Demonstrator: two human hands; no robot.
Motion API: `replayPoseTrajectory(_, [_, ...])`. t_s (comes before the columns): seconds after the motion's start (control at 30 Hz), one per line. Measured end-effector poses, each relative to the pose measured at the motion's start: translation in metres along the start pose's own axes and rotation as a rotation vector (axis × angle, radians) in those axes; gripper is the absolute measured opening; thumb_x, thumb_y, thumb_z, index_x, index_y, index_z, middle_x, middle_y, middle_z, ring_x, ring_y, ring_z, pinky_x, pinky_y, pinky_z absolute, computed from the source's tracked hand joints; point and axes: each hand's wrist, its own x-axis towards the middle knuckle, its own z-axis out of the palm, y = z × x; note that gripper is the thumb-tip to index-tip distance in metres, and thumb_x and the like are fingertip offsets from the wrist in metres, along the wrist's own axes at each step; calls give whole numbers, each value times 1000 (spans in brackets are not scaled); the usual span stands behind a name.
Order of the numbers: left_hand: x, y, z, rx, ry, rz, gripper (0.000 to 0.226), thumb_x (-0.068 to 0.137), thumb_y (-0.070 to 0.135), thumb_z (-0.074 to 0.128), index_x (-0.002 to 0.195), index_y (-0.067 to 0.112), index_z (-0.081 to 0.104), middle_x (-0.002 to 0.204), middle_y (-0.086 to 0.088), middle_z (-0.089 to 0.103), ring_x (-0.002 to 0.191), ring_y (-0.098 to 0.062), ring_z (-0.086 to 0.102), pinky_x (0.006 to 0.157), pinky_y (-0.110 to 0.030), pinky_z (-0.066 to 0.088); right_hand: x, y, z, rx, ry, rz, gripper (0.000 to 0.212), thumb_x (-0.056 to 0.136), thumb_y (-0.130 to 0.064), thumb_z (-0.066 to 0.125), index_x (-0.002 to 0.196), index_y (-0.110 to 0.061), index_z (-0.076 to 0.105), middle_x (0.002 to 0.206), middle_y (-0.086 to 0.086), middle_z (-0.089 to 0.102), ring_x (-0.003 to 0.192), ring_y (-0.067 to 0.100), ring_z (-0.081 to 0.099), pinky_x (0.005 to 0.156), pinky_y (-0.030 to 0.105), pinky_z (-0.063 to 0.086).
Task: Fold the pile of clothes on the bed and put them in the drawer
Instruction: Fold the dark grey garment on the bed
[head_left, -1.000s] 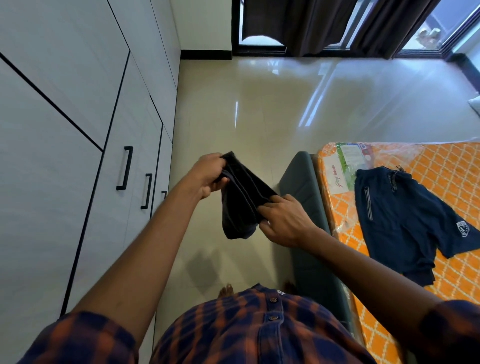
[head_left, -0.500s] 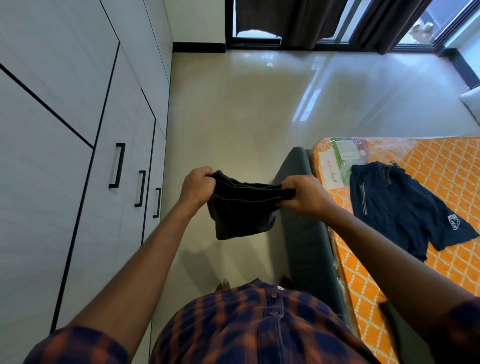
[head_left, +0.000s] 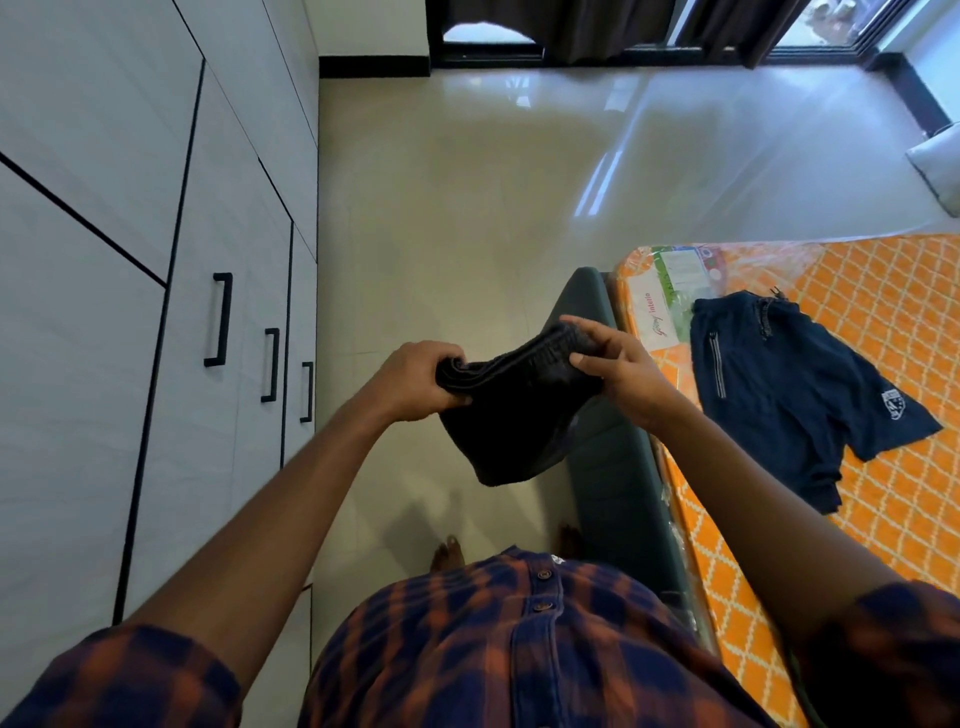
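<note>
A small black garment (head_left: 511, 415), folded over, hangs in the air in front of me above the floor. My left hand (head_left: 415, 382) grips its left end with curled fingers. My right hand (head_left: 618, 364) pinches its ribbed waistband at the right end. Navy blue shorts (head_left: 795, 384) lie spread flat on the bed (head_left: 883, 291), which has an orange patterned cover. The white wardrobe (head_left: 156, 312) with black handles stands on my left; its lower drawer fronts (head_left: 301, 384) are closed.
A dark green padded bed frame (head_left: 618, 488) runs between me and the mattress. Glossy beige floor (head_left: 493, 208) stretches ahead to dark curtains (head_left: 597, 26) and a window. A printed label sheet (head_left: 670, 296) lies at the mattress corner.
My hands drew apart and stretched the black garment out level, then my right hand shifted its hold onto the waistband. The view tilted slightly down.
</note>
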Motion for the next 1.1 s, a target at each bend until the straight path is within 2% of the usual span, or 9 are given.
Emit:
replayPoseTrajectory(0.17, [2,1,6,-178,-66,-23,31,71,40,79,77,12,65,66,2,61,63,-12,56,65,-33,43,-11,11,-17,-191,137,-58,22,97,3,59,115,-5,68,106,14,72,100,26,68,89,38,56])
replayPoseTrajectory(0.3, [-6,19,-8,-608,-248,-77,35,85,21,75,118,11,70,107,-4,75,98,-15,70,83,-27,56,-27,-7,-37,-183,4,81,18,98,-1,55,112,-10,64,104,8,72,95,24,69,80,34,58])
replayPoseTrajectory(0.37, [8,48,-33,-786,-347,-88,34,85,14,73,119,12,69,115,-6,73,105,-18,70,83,-27,57,-19,-45,-50,-61,-130,196,22,93,0,54,110,-9,65,100,7,73,89,19,70,75,28,59])
replayPoseTrajectory(0.47, [52,99,-87,-1081,-257,-146,33,88,34,63,110,14,77,121,-9,71,109,-20,69,89,-31,57,25,-125,-72,249,-105,122,30,87,-16,62,114,-10,73,108,5,76,98,16,72,88,28,59])
replayPoseTrajectory(0.53, [69,109,-101,-1242,-183,-195,64,89,64,51,126,15,70,134,-9,65,122,-26,63,100,-39,52,54,-148,-71,469,-119,136,52,87,-46,62,124,-10,70,127,11,69,119,24,65,104,39,52])
replayPoseTrajectory(0.63, [71,91,-61,-1246,-207,-424,88,81,81,44,134,13,62,133,-12,65,122,-33,62,104,-46,46,66,-100,-70,373,-62,269,66,80,-65,60,120,-15,75,129,10,69,120,27,65,92,36,57])
replayPoseTrajectory(0.77, [42,62,23,-1273,-199,-603,55,90,39,61,132,4,63,118,-14,71,106,-27,70,97,-41,55,19,7,-59,338,57,448,43,74,-36,85,105,-7,78,111,16,74,97,28,73,78,33,61])
replayPoseTrajectory(0.87, [41,53,49,-1108,-76,-664,45,89,12,65,130,-5,59,108,-18,73,94,-28,71,85,-38,57,7,39,-50,218,224,362,22,85,2,72,106,-1,69,100,18,74,94,31,70,75,30,60])
replayPoseTrajectory(1.1, [48,54,45,-1020,-42,-531,19,88,5,61,106,9,65,84,-14,70,77,-33,63,58,-30,44,-25,30,-65,572,420,216,25,88,-7,62,113,-3,64,101,19,72,91,33,70,85,43,57])
